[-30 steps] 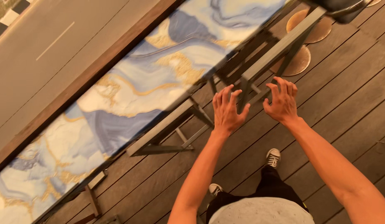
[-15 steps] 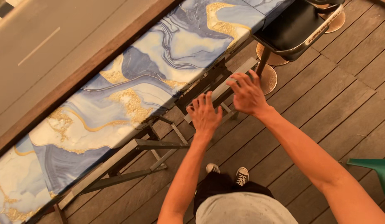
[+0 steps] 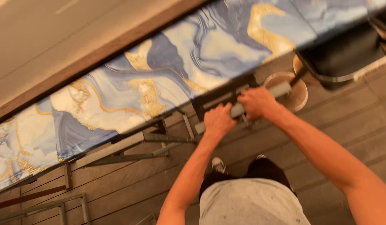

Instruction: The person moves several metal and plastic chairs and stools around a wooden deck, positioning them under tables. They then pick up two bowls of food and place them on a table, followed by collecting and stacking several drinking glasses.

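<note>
Both hands grip a grey bar (image 3: 243,107) just below the edge of the blue, white and gold marbled tabletop (image 3: 159,79). The left hand (image 3: 218,121) closes on the bar's lower end, the right hand (image 3: 256,103) just beside it. A black stool seat (image 3: 343,56) sits by the tabletop's right end, over the plank floor (image 3: 130,183).

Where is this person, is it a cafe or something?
Probably a cafe or bar terrace: a long marble-patterned counter, a black bar stool and wooden deck flooring. Both hands, left hand and right hand, grip a grey bench.
</note>
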### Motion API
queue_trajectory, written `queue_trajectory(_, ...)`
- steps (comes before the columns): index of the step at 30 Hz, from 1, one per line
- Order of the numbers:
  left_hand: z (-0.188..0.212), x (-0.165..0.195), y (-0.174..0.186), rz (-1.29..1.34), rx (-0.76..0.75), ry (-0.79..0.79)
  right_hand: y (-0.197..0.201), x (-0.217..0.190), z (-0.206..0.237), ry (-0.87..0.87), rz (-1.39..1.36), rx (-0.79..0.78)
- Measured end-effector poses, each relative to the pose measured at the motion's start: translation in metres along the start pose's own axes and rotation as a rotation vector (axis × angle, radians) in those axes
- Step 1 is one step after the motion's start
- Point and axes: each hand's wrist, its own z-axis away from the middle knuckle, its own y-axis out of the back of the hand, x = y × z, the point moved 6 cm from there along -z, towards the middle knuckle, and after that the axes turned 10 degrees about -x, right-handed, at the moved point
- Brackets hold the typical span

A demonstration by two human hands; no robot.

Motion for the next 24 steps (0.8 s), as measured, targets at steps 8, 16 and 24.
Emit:
queue_trajectory(8,-0.033,-0.012,-0.02,-0.113,0.128,0.043,-0.003,0.02,-0.017,0.049,0.004,0.059)
queue_trajectory(16,-0.065,-0.044,0.044,-0.134,0.246,0.052,0.045,0.022,-0.08,0.132,0.022,0.185)
queue_trajectory(24,-0.071,-0.064,0.015,-0.171,0.418,-0.018,0.014,0.014,-0.092,0.146,0.041,0.298)
